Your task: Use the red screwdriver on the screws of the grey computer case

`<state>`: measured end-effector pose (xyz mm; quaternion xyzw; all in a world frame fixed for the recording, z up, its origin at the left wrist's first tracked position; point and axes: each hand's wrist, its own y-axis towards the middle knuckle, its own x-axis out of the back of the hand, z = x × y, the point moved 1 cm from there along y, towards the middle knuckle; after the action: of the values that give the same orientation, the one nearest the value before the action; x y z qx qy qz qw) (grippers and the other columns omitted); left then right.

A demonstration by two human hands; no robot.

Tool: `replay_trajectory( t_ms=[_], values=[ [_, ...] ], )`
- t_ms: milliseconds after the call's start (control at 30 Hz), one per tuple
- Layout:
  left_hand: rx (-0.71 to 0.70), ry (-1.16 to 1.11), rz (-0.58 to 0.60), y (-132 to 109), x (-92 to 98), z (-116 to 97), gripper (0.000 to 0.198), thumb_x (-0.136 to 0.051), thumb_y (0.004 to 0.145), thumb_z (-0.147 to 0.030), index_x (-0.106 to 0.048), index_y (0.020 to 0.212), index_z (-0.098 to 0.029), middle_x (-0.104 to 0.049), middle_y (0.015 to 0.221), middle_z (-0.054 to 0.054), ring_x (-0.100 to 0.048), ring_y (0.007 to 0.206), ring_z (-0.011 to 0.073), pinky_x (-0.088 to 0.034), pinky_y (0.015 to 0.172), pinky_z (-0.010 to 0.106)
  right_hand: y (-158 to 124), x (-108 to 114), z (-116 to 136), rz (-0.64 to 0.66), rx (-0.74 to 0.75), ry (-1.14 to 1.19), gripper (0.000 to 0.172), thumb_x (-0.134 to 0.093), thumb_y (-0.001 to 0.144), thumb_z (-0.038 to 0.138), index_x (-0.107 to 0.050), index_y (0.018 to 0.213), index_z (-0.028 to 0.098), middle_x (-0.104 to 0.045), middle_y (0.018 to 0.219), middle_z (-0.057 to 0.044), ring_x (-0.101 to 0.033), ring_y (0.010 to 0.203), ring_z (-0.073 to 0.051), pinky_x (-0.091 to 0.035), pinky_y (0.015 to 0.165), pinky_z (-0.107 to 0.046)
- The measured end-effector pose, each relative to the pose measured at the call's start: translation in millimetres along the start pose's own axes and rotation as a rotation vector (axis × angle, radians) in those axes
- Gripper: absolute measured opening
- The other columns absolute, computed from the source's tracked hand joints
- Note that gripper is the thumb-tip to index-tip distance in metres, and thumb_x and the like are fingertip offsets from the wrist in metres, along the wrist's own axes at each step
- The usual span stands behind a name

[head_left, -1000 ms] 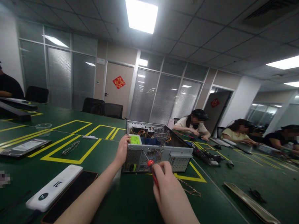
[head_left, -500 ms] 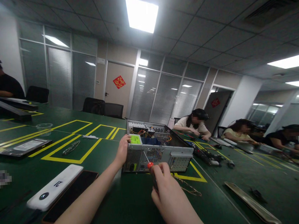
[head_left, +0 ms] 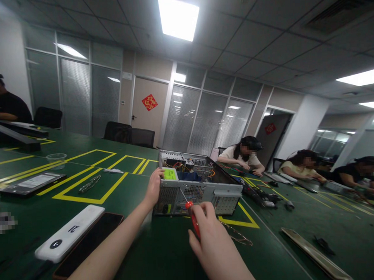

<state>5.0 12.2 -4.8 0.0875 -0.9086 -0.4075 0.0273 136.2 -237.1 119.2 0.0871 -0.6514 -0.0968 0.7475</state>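
An uncovered computer case (head_left: pixel 228 202) lies on the green table, its back panel facing me and its wires and boards showing. At its left corner sits a power supply (head_left: pixel 170 174) with a yellow-green label. My left hand (head_left: pixel 153 187) grips that corner, fingertips over the top edge beside the power supply. A red-handled screwdriver (head_left: pixel 194 222) is in my right hand (head_left: pixel 209 234), fingers curled round the handle and thumb held away from it. The screwdriver's shaft slants up and left to the back panel; whether its tip sits in a screw is too small to tell.
To the left lie a white power bank (head_left: pixel 71 232), a dark phone (head_left: pixel 89 243), a hard drive (head_left: pixel 32 184) and a clear plastic cup (head_left: pixel 56 159). Glasses (head_left: pixel 237 233) lie right of my right hand. A long metal strip (head_left: pixel 314 252) rests farther right. Several people work around the table.
My right thumb has moved off the screwdriver's handle and my fingers have shifted, so more of the red handle shows. My left hand and the computer case stay in place.
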Motion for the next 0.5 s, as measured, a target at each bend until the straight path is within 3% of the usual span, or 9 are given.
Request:
replay_trajectory(
  t_ms=[67,133,233,333,433,500],
  values=[
    [0.001,0.000,0.003,0,0.6,-1,0.051,-0.025,0.100,-0.058,-0.061,0.088,-0.023,-0.068,0.119,0.010,-0.055,0.130,0.0251,-0.040,0.116,0.046,-1,-2,-2,0.008,0.026,-0.014,0.051,-0.062,0.075,-0.004,-0.064,0.120,0.020,-0.059,0.128,-0.012,-0.072,0.090,-0.020,-0.055,0.076,-0.028],
    [0.001,-0.005,0.005,0,1.0,-1,0.052,-0.025,0.099,-0.059,-0.060,0.087,-0.023,-0.067,0.119,0.010,-0.055,0.130,0.0258,-0.040,0.116,0.047,-1,0,-4,-0.039,0.024,-0.029,0.047,-0.058,0.080,-0.003,-0.065,0.120,0.021,-0.062,0.124,-0.011,-0.072,0.087,-0.020,-0.054,0.074,-0.028],
    [0.002,-0.009,0.005,-1,1.1,-2,0.052,-0.025,0.099,-0.060,-0.061,0.087,-0.023,-0.067,0.119,0.011,-0.054,0.131,0.0268,-0.040,0.116,0.048,-1,8,-5,-0.111,-0.057,-0.065,0.026,-0.051,0.096,0.015,-0.065,0.117,0.021,-0.069,0.111,-0.011,-0.073,0.083,-0.022,-0.054,0.068,-0.029],
    [0.000,-0.013,0.006,-1,0.9,-3,0.050,-0.026,0.100,-0.057,-0.062,0.089,-0.023,-0.068,0.119,0.010,-0.054,0.132,0.0267,-0.039,0.117,0.048,0,12,-2,-0.103,-0.132,-0.098,0.026,-0.043,0.103,0.027,-0.068,0.105,0.019,-0.071,0.089,-0.009,-0.073,0.080,-0.025,-0.053,0.066,-0.031],
    [-0.015,-0.022,0.002,0,1.0,-3,0.050,-0.027,0.100,-0.057,-0.063,0.089,-0.023,-0.068,0.119,0.011,-0.054,0.131,0.0271,-0.040,0.117,0.049,0,10,1,-0.097,-0.060,-0.017,0.016,-0.053,0.098,0.024,-0.066,0.106,0.019,-0.069,0.106,-0.011,-0.073,0.085,-0.023,-0.055,0.071,-0.030],
    [-0.023,-0.026,-0.002,0,1.0,-2,0.052,-0.027,0.100,-0.058,-0.062,0.088,-0.023,-0.068,0.118,0.011,-0.055,0.129,0.0270,-0.040,0.116,0.049,-2,8,0,-0.081,0.001,0.035,0.027,-0.063,0.088,0.011,-0.064,0.114,0.018,-0.062,0.123,-0.013,-0.072,0.089,-0.021,-0.056,0.075,-0.028]
  ],
)
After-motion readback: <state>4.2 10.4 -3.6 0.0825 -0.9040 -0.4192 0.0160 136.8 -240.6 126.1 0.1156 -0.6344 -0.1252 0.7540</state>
